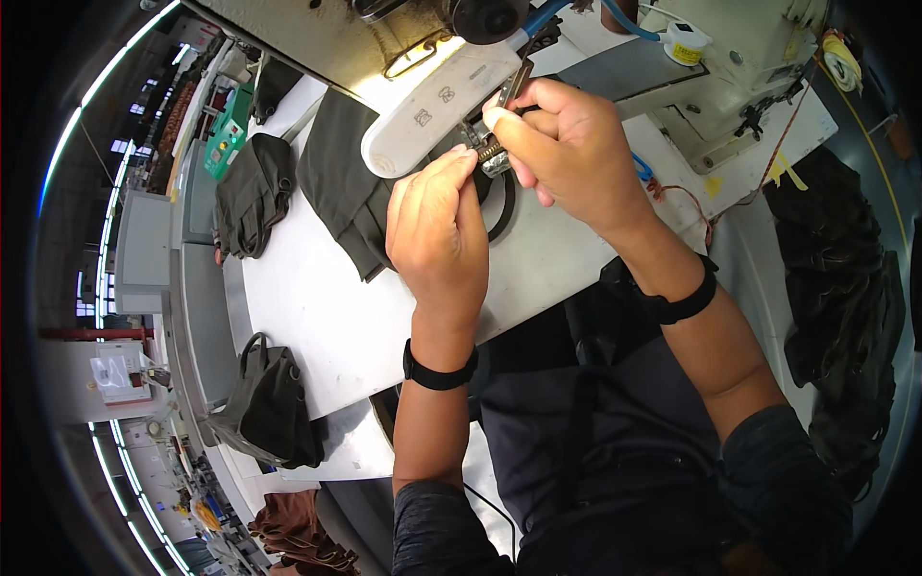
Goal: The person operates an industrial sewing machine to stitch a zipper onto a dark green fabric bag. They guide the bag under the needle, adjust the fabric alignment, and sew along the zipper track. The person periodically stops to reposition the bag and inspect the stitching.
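At the needle end of a sewing machine (317,34), both of my hands work close together. My left hand (437,230) is closed, its fingertips pressed together beside a small metal spring part (490,152); whatever they pinch is too small to make out. My right hand (571,144) has its fingers curled and thumb pressed in next to a narrow dark metal piece (516,84). Its grip hides what is inside. A long white rounded cover (437,108) sits just above the fingers. Dark green fabric (341,187) lies under and left of the machine end.
The white table (327,326) bears a dark folded bag piece (254,197) at the far left and a dark handled bag (271,403) nearer me. Dark cloth pieces (836,288) hang at the right. Brown material (300,533) lies at lower left; a red cord (768,163) runs along the right.
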The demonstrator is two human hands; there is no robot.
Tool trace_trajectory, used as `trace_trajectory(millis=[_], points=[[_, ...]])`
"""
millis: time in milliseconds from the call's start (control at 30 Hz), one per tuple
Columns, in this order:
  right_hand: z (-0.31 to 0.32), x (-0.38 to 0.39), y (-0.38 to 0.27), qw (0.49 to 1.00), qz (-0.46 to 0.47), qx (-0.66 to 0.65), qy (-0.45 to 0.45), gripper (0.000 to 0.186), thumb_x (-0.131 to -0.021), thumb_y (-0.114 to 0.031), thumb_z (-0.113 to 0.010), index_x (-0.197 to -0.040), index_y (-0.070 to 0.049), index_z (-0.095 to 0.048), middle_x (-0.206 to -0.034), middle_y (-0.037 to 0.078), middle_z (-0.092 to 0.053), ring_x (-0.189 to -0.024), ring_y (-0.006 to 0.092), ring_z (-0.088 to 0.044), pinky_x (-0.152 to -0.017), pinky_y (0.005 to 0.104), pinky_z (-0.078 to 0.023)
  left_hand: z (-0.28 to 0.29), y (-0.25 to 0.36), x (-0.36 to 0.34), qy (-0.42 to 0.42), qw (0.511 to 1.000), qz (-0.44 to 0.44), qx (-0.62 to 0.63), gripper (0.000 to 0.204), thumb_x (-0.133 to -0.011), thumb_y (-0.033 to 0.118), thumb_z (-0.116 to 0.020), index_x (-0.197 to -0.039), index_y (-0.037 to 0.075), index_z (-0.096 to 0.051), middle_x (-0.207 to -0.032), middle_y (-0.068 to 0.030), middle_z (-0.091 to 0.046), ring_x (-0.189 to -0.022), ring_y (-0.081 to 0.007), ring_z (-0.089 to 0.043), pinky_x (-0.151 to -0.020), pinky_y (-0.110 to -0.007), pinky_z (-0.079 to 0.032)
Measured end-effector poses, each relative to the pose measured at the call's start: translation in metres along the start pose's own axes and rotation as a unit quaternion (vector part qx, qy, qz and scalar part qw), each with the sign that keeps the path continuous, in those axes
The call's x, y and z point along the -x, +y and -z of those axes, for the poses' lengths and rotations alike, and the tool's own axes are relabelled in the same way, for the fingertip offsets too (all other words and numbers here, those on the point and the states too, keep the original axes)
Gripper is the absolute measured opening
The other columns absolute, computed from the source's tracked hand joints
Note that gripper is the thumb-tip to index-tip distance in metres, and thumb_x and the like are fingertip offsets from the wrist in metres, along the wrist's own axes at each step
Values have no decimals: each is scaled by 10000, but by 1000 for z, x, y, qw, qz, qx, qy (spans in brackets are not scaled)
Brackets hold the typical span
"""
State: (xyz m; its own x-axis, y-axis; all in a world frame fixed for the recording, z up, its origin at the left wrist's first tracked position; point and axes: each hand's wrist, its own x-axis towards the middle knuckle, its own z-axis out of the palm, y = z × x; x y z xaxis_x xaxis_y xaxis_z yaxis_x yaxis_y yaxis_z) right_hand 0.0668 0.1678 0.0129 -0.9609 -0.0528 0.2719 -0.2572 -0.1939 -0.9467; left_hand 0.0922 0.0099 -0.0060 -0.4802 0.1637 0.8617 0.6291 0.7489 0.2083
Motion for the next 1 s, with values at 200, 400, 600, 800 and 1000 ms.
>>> trace_trajectory(millis=[200,400,600,800,1000], points=[[-1,0,0,1000,-4,1,-1,145,-995,-130,-661,-987,12,-692,-560,-18,-581,-425,29,-447,-406,222,-342,-3,0,2,13,1000,14,1,196,-845,-94,-733,-1012,8,-742,-1019,-126,-771,-912,-269,-729,-825,-349,-564],[1,-1,-1,1000,3,4,-4,166,-964,-148,-642,-918,8,-675,-558,19,-615,-424,56,-494,-410,241,-393,-6,-3,0,20,1000,3,-6,175,-846,-90,-732,-987,12,-736,-1013,-121,-774,-910,-266,-731,-822,-348,-567],[-2,0,-4,1000,-3,8,3,163,-958,-140,-643,-921,15,-673,-561,22,-619,-422,59,-494,-410,242,-394,-4,-2,1,21,1000,14,-9,166,-845,-84,-734,-974,19,-733,-1006,-115,-775,-900,-259,-729,-824,-340,-565],[-1,0,3,1000,5,8,0,175,-987,-170,-664,-980,2,-690,-574,1,-605,-419,42,-470,-408,226,-365,-10,-1,2,32,998,47,3,143,-873,-42,-719,-987,45,-719,-1006,-80,-762,-913,-249,-715,-821,-345,-544],[3,1,-7,999,-22,28,-11,242,-985,-188,-649,-1056,42,-679,-602,46,-653,-447,70,-540,-434,242,-428,-6,-4,3,11,997,37,-67,185,-867,-15,-704,-1016,91,-729,-1053,-24,-772,-933,-212,-721,-855,-334,-517]])
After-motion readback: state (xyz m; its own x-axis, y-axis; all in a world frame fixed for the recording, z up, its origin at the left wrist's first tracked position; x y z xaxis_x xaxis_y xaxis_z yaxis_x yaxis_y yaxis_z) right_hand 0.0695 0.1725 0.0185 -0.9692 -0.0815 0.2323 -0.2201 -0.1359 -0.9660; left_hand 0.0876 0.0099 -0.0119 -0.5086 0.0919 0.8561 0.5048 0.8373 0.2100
